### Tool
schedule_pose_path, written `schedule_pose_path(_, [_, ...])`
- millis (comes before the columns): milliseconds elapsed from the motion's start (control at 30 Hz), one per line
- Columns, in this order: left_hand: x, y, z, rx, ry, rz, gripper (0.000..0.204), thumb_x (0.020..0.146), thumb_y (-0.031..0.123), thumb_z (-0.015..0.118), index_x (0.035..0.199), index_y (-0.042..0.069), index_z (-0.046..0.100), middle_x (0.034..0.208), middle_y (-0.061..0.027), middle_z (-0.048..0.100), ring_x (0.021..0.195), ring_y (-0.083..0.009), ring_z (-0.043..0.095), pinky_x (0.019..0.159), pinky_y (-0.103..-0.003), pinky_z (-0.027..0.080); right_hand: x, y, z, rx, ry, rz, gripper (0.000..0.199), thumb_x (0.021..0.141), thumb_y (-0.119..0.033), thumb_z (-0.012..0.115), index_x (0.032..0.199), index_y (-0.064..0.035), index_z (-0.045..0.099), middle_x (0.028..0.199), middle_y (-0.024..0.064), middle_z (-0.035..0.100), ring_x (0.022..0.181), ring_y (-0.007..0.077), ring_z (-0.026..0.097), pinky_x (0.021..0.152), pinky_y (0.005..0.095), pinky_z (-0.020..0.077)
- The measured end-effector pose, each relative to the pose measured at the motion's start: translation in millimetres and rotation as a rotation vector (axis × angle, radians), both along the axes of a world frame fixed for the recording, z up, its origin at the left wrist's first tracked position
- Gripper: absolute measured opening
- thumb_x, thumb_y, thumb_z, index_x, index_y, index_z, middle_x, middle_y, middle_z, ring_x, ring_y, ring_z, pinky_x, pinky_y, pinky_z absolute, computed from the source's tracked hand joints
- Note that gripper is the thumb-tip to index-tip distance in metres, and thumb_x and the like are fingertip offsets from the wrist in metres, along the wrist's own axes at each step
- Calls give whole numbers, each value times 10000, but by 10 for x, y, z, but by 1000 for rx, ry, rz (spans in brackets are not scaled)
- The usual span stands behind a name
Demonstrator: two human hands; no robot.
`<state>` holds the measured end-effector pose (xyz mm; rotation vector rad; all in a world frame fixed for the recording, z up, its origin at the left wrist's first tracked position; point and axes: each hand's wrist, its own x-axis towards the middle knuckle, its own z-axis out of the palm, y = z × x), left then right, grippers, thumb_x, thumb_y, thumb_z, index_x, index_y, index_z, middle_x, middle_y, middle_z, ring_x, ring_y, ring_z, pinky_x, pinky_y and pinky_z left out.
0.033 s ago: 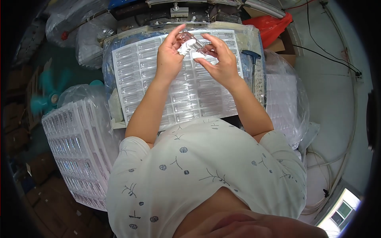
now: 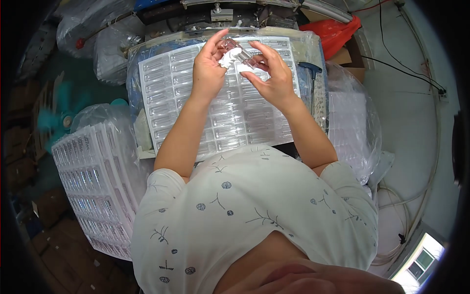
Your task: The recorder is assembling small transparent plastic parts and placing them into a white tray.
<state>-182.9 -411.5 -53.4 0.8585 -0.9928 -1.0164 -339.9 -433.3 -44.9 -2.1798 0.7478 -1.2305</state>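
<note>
At the upper centre of the frame, a clear piece [image 2: 246, 58] lay between the hands, its long axis slanting from upper left to lower right. The left hand [image 2: 208, 71] gripped a white wad [image 2: 230, 58] against it; the right hand [image 2: 275, 76] curled at its lower end, its grip unclear. Below, a compartmented tray [image 2: 144, 73] held dark-marked pieces at upper right.

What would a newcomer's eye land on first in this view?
First, the left hand and right hand, holding a clear pinkish plastic piece and a crumpled white wad above clear plastic sheeting moulded in rows. Then come the glossy red plastic bag at upper right and the teal-bladed fan at far left.
</note>
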Motion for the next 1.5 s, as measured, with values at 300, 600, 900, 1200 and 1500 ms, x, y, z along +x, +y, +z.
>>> schedule_pose_path(300, [-35,57,97,-40,-13,7,489,775,-67,643,1226,25,475,1060,-91,601,961,-142,583,865,-263,478,12,73,25,-24,-54,12,687,703,70,720,1301,-19,393,1259,135,494,924,144,612,797,265,557])
schedule_pose_path(600, [-74,19,83,15,-228,53,512,790,-28,650,1263,26,459,1085,-98,596,1014,-158,567,880,-278,473,-30,75,-60,54,-91,40,714,731,100,684,1337,-13,324,1281,177,471,939,176,621,817,281,546])
schedule_pose_path(900, [-114,-7,142,59,49,-60,573,711,-72,683,1235,52,487,965,-75,629,925,-123,597,771,-254,521,41,228,-108,404,-375,199,734,797,130,591,1386,-23,181,1331,213,374,999,241,614,856,310,533])
schedule_pose_path(1200, [-130,-18,111,58,-126,134,440,692,-119,656,1096,36,578,841,-26,609,794,-86,572,664,-216,511,48,212,-168,143,-252,100,752,773,152,596,1379,-19,186,1338,233,367,941,246,642,832,316,548])
schedule_pose_path(1500, [-128,-41,118,72,-197,137,262,802,-30,640,1055,28,607,848,-10,603,782,-63,558,690,-192,453,64,196,-187,-5,-282,83,763,718,109,682,1350,1,267,1322,223,430,878,208,667,740,283,570])
